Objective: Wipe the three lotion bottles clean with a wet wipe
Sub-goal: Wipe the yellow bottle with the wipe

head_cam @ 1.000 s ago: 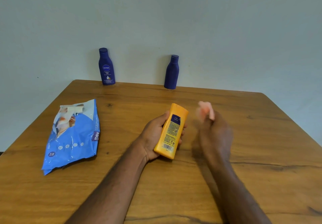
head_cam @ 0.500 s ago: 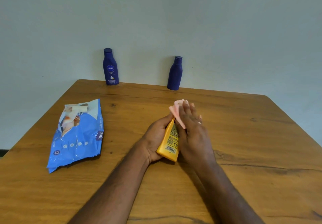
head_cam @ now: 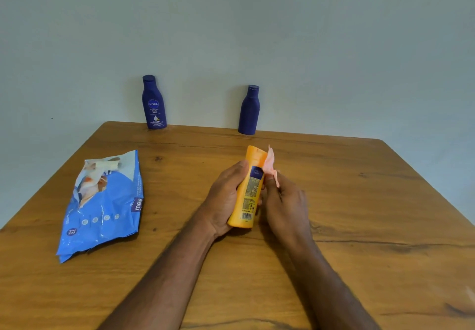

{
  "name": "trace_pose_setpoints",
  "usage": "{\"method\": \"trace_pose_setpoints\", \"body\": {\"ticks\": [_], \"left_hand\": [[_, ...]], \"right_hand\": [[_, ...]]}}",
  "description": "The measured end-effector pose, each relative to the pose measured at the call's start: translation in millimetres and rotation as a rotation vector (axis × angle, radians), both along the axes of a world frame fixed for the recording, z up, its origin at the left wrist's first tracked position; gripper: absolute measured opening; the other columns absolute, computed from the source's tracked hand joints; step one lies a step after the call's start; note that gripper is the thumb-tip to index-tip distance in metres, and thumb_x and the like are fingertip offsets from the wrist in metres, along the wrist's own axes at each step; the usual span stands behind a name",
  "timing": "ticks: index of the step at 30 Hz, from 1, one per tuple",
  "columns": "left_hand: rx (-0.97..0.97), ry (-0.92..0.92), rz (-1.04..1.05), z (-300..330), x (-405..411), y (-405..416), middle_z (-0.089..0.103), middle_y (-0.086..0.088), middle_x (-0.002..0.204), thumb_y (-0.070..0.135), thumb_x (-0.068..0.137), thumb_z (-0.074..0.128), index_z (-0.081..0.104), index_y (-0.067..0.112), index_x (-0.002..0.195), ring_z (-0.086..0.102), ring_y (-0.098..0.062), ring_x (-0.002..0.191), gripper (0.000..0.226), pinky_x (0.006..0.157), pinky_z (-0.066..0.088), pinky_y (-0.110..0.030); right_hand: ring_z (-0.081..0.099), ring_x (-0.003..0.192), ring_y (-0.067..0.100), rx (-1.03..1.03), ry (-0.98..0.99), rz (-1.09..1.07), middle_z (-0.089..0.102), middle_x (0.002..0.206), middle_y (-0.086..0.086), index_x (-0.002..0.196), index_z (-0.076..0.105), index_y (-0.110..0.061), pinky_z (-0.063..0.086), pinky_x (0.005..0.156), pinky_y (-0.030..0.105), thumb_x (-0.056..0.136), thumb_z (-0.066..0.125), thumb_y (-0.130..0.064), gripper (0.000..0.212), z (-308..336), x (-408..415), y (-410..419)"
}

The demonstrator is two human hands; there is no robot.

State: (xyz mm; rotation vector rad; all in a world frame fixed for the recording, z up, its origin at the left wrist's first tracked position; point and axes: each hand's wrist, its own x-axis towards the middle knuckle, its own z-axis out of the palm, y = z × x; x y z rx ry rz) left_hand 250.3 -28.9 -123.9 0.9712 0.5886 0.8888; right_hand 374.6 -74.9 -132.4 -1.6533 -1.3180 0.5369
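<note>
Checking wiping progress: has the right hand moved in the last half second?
Yes. The right hand with the wipe has slid down the orange bottle, uncovering its cap.

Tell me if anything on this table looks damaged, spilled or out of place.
Only the blue wipes pack stands out: it lies crumpled on the table's left, its top flap open. Nothing is spilled; both dark blue bottles stand upright by the wall.

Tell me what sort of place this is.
Probably a plain room at home, though that is a guess: a wooden table pushed against a bare pale wall, with two blue lotion bottles at its far edge and a wet wipe pack lying on it.
</note>
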Motion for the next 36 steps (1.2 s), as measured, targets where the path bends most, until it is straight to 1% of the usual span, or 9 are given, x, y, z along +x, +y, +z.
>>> {"method": "trace_pose_setpoints", "body": {"ticks": [1, 3, 5, 8, 13, 20, 24, 28, 36], "left_hand": [[-0.005, 0.007, -0.001, -0.3, -0.1, 0.1, 0.065, -0.015, 0.098, 0.049, 0.093, 0.051, 0.061, 0.005, 0.128, 0.063, -0.023, 0.079, 0.056, 0.069, 0.052, -0.036], [-0.024, 0.011, -0.001, -0.7, 0.5, -0.3, 0.066, -0.016, 0.099, 0.051, 0.093, 0.05, 0.061, 0.004, 0.128, 0.064, -0.024, 0.08, 0.06, 0.071, 0.053, -0.038], [-0.045, 0.0, -0.012, -1.8, -0.6, 0.0, 0.068, -0.016, 0.101, 0.052, 0.094, 0.05, 0.062, 0.004, 0.127, 0.065, -0.025, 0.082, 0.06, 0.073, 0.053, -0.039], [-0.065, -0.008, -0.028, -5.1, -2.8, 2.3, 0.068, -0.017, 0.101, 0.052, 0.094, 0.052, 0.061, 0.001, 0.129, 0.065, -0.026, 0.083, 0.062, 0.073, 0.053, -0.039], [-0.001, 0.058, -0.033, -4.0, 0.7, 0.1, 0.067, -0.02, 0.098, 0.05, 0.096, 0.047, 0.061, 0.001, 0.127, 0.065, -0.026, 0.08, 0.059, 0.07, 0.053, -0.037], [0.03, 0.067, -0.048, -5.8, 3.3, -1.6, 0.067, -0.019, 0.097, 0.048, 0.099, 0.045, 0.065, 0.005, 0.119, 0.063, -0.03, 0.083, 0.051, 0.071, 0.053, -0.039], [0.038, 0.084, -0.027, -6.9, 1.0, -0.2, 0.068, -0.015, 0.097, 0.047, 0.101, 0.044, 0.066, 0.007, 0.119, 0.062, -0.03, 0.084, 0.049, 0.071, 0.053, -0.039], [0.037, 0.041, -0.021, -9.3, 2.2, 1.8, 0.062, -0.023, 0.112, 0.044, 0.105, 0.043, 0.063, 0.005, 0.126, 0.056, -0.042, 0.102, 0.048, 0.084, 0.048, -0.046], [0.069, 0.046, -0.035, -10.5, 6.8, 2.1, 0.059, -0.025, 0.112, 0.046, 0.102, 0.046, 0.063, 0.006, 0.127, 0.052, -0.044, 0.101, 0.051, 0.084, 0.045, -0.051]], "right_hand": [[0.07, 0.081, 0.007, 0.002, 0.107, -0.004, 0.072, 0.089, -0.001, 0.118, 0.064, -0.025, 0.056, 0.065, 0.028, 0.107, 0.037, -0.043, 0.034, 1.4, -0.6, -0.9], [0.066, 0.065, 0.006, 0.071, 0.226, -0.038, 0.07, 0.078, -0.001, 0.103, 0.067, -0.024, 0.051, 0.055, 0.021, 0.106, 0.041, -0.038, 0.03, 6.8, -0.7, -2.9], [0.069, 0.072, 0.009, 0.129, 0.289, -0.117, 0.072, 0.084, -0.001, 0.103, 0.068, -0.025, 0.052, 0.057, 0.019, 0.106, 0.041, -0.04, 0.031, 8.7, 1.9, -2.5], [0.068, 0.098, 0.01, 0.139, 0.379, -0.252, 0.071, 0.11, -0.003, 0.131, 0.062, -0.019, 0.059, 0.076, 0.026, 0.104, 0.045, -0.04, 0.038, 11.0, 13.6, 0.9], [0.067, 0.109, 0.017, 0.146, 0.539, -0.216, 0.068, 0.114, -0.003, 0.139, 0.056, -0.019, 0.061, 0.086, 0.037, 0.105, 0.049, -0.033, 0.037, 14.6, 20.0, 1.0], [0.067, 0.084, -0.004, 0.269, 0.22, -0.079, 0.072, 0.102, -0.011, 0.137, 0.06, -0.022, 0.053, 0.065, 0.012, 0.102, 0.054, -0.01, 0.038, 12.6, 8.6, -8.7], [0.068, 0.109, 0.002, 0.291, 0.071, -0.056, 0.065, 0.137, -0.001, 0.142, 0.052, -0.027, 0.061, 0.081, 0.023, 0.1, 0.057, -0.008, 0.047, 6.3, 1.6, -7.4], [0.054, 0.134, 0.009, 0.386, -0.098, -0.043, 0.059, 0.142, -0.003, 0.139, 0.056, -0.02, 0.053, 0.104, 0.04, 0.096, 0.06, -0.002, 0.047, 9.0, -4.4, -11.0], [0.064, 0.114, 0.021, 0.557, -0.296, -0.067, 0.071, 0.121, 0.009, 0.124, 0.069, -0.006, 0.06, 0.086, 0.039, 0.084, 0.075, 0.0, 0.04, 11.6, 6.3, -5.3]]}}
